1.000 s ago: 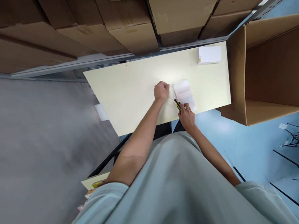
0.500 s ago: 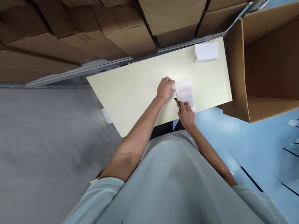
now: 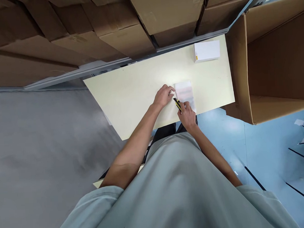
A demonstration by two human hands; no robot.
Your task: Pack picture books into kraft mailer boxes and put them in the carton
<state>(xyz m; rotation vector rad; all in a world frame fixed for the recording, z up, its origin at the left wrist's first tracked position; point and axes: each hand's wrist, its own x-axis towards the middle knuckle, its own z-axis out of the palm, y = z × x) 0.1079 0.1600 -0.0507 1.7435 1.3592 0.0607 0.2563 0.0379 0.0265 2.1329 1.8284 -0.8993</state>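
A flat whitish packet with faint pink and grey bands (image 3: 184, 90) lies on the cream tabletop (image 3: 130, 94). At its left edge is my left hand (image 3: 163, 95), fingers curved and thumb apart, with nothing visible between them; whether the fingertips touch the packet I cannot tell. My right hand (image 3: 187, 115) grips a black and yellow utility knife (image 3: 177, 104) over the packet's lower left corner. The knife's front end points up and left, toward my left thumb. Its blade is too small to make out.
On the table's far right corner stands a white box (image 3: 207, 51) with a small yellow mark. A large open carton (image 3: 245, 69) adjoins the table's right end. Stacked cardboard boxes (image 3: 126, 39) line a shelf along the back edge.
My left hand has drawn back a little from the packet's left edge, where it had a small whitish piece at its fingertips. The knife stays in my right hand, and the view has shifted slightly.
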